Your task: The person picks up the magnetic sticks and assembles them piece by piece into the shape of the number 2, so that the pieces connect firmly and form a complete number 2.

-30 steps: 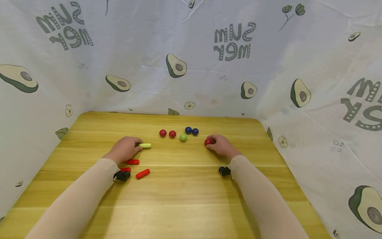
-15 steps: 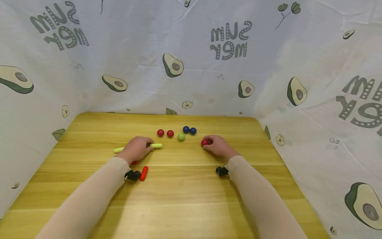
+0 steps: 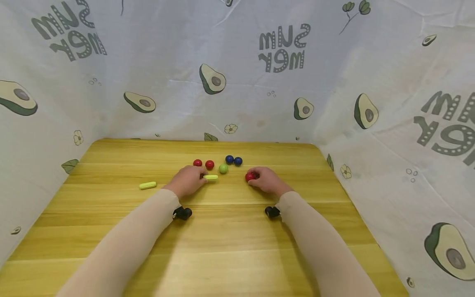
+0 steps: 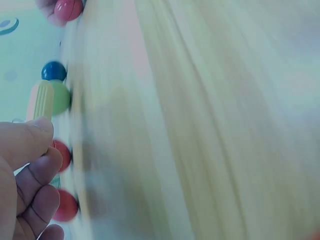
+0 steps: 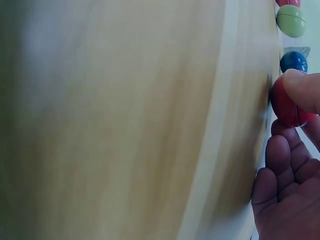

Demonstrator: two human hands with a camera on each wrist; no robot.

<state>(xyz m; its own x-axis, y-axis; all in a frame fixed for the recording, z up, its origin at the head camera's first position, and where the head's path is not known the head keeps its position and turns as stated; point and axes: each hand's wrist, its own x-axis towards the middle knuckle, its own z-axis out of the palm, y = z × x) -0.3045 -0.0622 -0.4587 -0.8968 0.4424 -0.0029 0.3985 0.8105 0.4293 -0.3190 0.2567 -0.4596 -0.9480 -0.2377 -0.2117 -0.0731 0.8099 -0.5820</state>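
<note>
My left hand (image 3: 187,180) pinches a ridged yellow toy corn cob (image 3: 211,177) between thumb and fingers; in the left wrist view the cob (image 4: 42,100) points up in front of the green ball. On the right, my other hand (image 3: 270,180) holds a red ball (image 3: 250,177) low at the table, and the right wrist view shows thumb and fingers around this seamed ball (image 5: 286,104). Two more red balls (image 3: 209,164) lie just beyond my left hand. A green ball (image 3: 223,168) and two blue balls (image 3: 229,159) sit between the hands.
A second yellow corn cob (image 3: 147,185) lies left of my left forearm. Black wrist cameras (image 3: 182,213) hang under both cuffs. The wooden table (image 3: 226,235) meets a printed white cloth (image 3: 259,103) behind it and at its sides.
My left hand has carried the corn cob rightward, toward the green ball. The second cob has come into sight, while the red sticks are now hidden by the left arm. The right hand keeps its ball.
</note>
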